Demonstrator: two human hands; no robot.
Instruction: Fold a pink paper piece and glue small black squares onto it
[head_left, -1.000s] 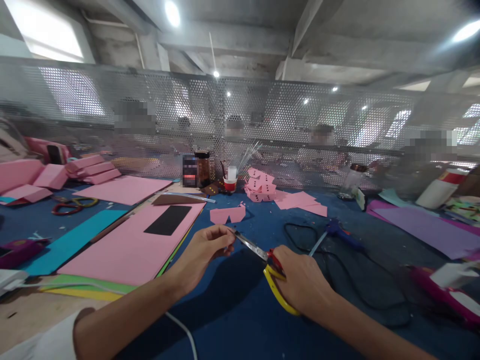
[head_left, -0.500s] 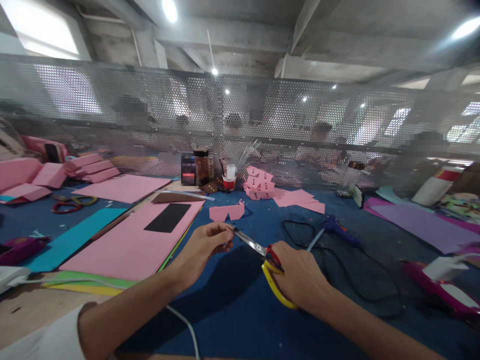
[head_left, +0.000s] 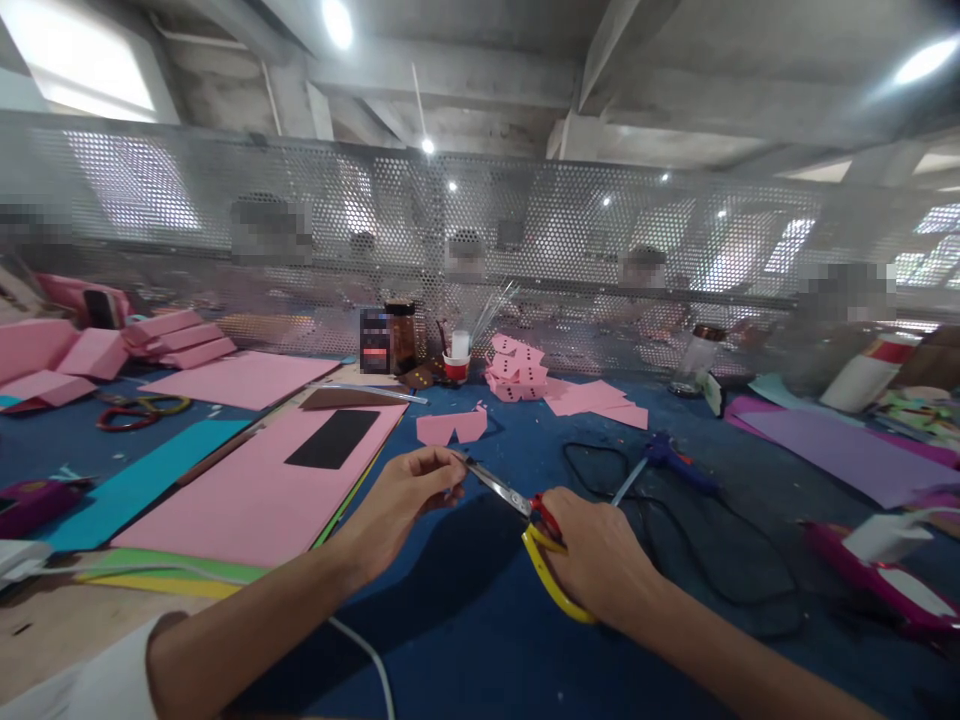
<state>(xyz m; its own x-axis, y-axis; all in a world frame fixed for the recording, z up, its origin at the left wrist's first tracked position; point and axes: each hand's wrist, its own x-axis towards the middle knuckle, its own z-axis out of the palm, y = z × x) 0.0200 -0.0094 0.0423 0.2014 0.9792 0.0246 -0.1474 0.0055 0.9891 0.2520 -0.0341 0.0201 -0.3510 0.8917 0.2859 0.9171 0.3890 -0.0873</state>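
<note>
Change since a second ago: very little; the view has drifted slightly, so the things on the table sit a touch further left, while both hands and the scissors keep almost the same pose.
Left hand: the left hand (head_left: 405, 490) is raised over the blue tabletop (head_left: 465, 650), thumb and forefinger pressed together in a pinch right at the blade tips, the other fingers curled beneath. Whether a small piece sits in that pinch is too small to tell.
Right hand: the right hand (head_left: 604, 550) is wrapped around the handles of the scissors, gripping them firmly.
Scissors: the scissors (head_left: 516, 499), with red and yellow handles, slant up and leftward from the right hand, their tips meeting the left fingertips. The blades look nearly together.
Pink cut-out: a notched pink cut-out (head_left: 435, 431) lies on the tabletop just beyond the left fingertips, apart from both hands.
Pink pile: a dotted pink paper pile (head_left: 517, 370) stands further back, with loose pink pieces (head_left: 596, 400) beside it on the right.
Glue gun: a blue glue gun (head_left: 679, 465) lies beyond the right hand, its dark cord looped nearby.
Paper stack: large pink sheets (head_left: 225, 490) lie left of the left hand, a black rectangle (head_left: 332, 438) on top.
</note>
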